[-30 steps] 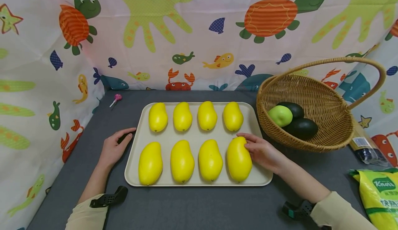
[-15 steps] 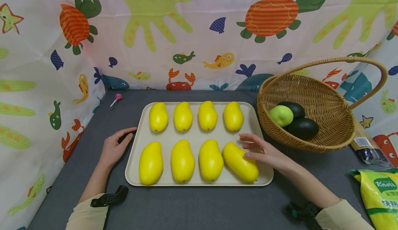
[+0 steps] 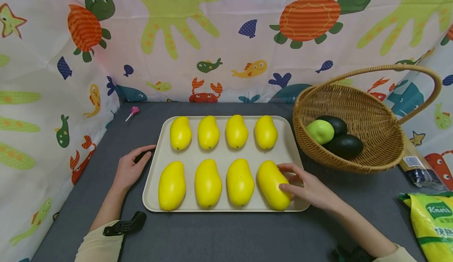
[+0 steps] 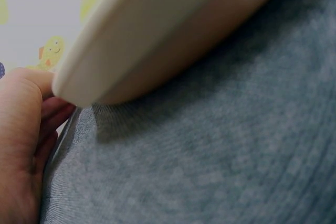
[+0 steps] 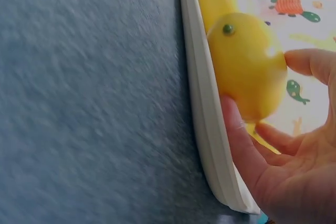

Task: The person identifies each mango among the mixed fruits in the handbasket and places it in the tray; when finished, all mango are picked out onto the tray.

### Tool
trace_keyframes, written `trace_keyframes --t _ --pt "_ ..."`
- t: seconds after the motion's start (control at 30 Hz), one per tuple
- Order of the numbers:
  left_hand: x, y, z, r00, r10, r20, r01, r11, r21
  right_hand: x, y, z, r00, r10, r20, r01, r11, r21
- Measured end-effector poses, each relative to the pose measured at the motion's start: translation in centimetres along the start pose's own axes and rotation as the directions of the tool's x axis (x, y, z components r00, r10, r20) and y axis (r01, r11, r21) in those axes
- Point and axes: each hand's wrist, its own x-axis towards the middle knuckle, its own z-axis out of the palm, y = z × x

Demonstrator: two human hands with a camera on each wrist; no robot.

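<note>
Several yellow mangoes lie in two rows on a cream tray (image 3: pixel 221 154), four-cornered with a raised rim. At the near right corner, my right hand (image 3: pixel 307 184) holds the last mango (image 3: pixel 271 184) of the front row, which tilts slightly. In the right wrist view, thumb and index finger of the right hand (image 5: pixel 299 166) touch opposite sides of that mango (image 5: pixel 244 64), above the tray's edge (image 5: pixel 202 114). My left hand (image 3: pixel 130 168) rests on the table, its fingertips at the tray's left rim. In the left wrist view the tray (image 4: pixel 152 35) hides part of that hand (image 4: pixel 18 135).
A wicker basket (image 3: pixel 371 108) with a green apple (image 3: pixel 320 131) and two dark oval fruits (image 3: pixel 345 146) stands at the right. Near it lie a clear-and-brown packet (image 3: pixel 419 171) and a yellow Knorr bag (image 3: pixel 433 226). A pink lollipop (image 3: pixel 134 111) lies back left.
The front-right mango turned to a diagonal half a second ago and has since swung partly back toward upright. My right hand has moved lower along it; my left hand has stayed put.
</note>
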Motion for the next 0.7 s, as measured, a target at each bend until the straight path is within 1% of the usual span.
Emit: trace_keyframes --t 0.07,0.13,0.2,0.47,0.7 --pt "0.03 -0.03 0.02 1.0 -0.001 0.0 0.001 1.0 0.0 -0.06 0.0 0.35 0.999 0.036 -0.007 -0.035 0.997 0.068" --pt "0.03 -0.05 0.04 1.0 -0.002 0.0 0.002 1.0 -0.002 -0.12 -0.01 0.66 0.998 0.062 -0.014 -0.06 0.991 0.116" --pt "0.01 -0.04 0.04 1.0 -0.001 0.002 0.001 1.0 -0.003 -0.24 -0.07 0.88 0.996 0.083 -0.024 -0.079 0.988 0.133" --pt "0.0 0.09 0.03 1.0 0.002 0.003 -0.002 1.0 0.0 -0.48 -0.31 1.11 0.994 0.104 -0.04 -0.098 0.986 0.134" --pt "0.03 -0.01 0.03 1.0 -0.001 -0.003 0.001 1.0 0.002 -0.54 -0.36 1.11 0.994 0.098 -0.049 -0.093 0.992 0.09"
